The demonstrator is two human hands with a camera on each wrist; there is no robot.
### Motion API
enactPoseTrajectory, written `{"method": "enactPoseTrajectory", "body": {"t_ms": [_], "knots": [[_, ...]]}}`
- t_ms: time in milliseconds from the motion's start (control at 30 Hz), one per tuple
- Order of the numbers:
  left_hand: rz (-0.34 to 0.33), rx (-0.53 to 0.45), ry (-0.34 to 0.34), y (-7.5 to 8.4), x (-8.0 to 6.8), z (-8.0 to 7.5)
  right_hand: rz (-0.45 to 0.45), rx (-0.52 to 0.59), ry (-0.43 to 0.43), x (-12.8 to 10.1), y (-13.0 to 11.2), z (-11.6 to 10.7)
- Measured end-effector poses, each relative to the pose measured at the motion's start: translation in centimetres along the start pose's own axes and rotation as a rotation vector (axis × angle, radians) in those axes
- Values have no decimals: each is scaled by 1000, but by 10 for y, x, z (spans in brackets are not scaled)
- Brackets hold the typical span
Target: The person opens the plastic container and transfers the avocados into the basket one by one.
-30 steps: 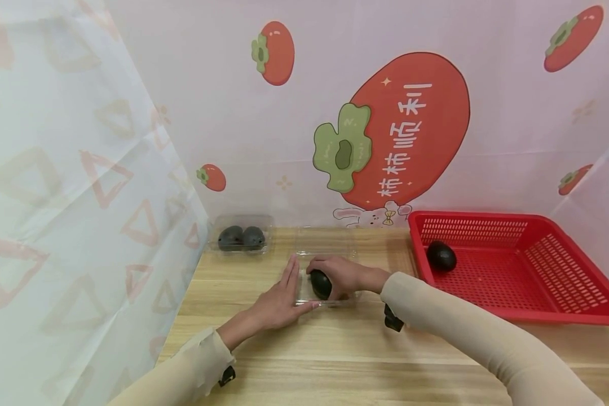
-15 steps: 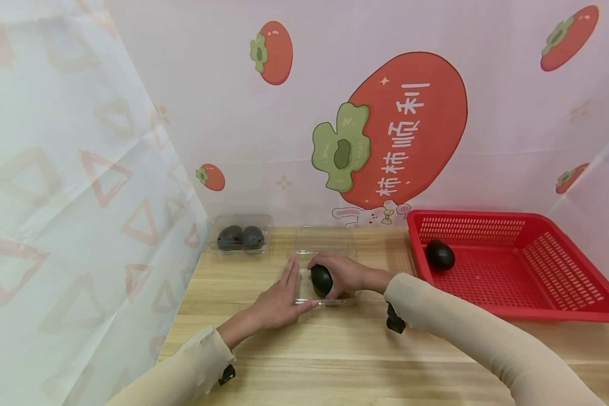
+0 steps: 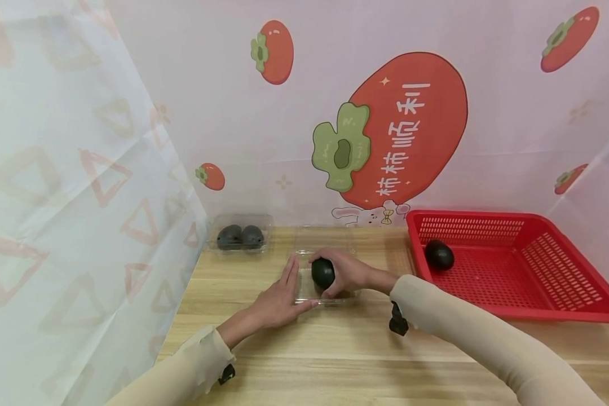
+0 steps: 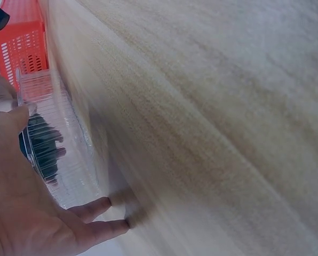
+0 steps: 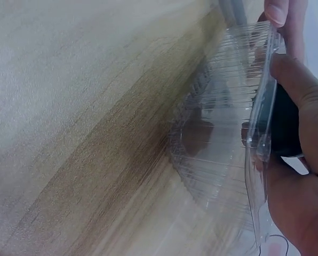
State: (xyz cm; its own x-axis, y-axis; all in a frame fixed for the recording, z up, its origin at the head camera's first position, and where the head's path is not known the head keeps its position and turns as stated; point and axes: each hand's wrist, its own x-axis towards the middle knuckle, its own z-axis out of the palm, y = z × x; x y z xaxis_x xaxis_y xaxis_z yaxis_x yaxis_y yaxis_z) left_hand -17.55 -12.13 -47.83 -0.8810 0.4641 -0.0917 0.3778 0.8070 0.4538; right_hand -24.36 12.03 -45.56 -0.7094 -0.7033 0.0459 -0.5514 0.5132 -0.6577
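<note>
Our right hand point(image 3: 352, 271) has fingers and thumb curled round the dark oval fruit point(image 3: 323, 274): left of palm, long axis roughly fore-aft, at the clear tray's point(image 5: 217, 170) rim, toward the worktop's point(image 3: 304, 361) back edge. Left hand point(image 3: 276, 306): fingers straight, against the tray's left wall.

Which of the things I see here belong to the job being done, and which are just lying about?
Part of the job, it seems:
dark oval fruit, in the right hand
open clear box, touched by the left hand
red basket, with another fruit
second clear box, with two fruits

Just there:
wooden table
patterned backdrop
</note>
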Motion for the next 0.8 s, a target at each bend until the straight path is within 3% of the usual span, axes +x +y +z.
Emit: {"method": "enactPoseTrajectory", "body": {"t_ms": [800], "knots": [[3,-20,9,1,-1,0,82,195,104,-10,-6,0]]}}
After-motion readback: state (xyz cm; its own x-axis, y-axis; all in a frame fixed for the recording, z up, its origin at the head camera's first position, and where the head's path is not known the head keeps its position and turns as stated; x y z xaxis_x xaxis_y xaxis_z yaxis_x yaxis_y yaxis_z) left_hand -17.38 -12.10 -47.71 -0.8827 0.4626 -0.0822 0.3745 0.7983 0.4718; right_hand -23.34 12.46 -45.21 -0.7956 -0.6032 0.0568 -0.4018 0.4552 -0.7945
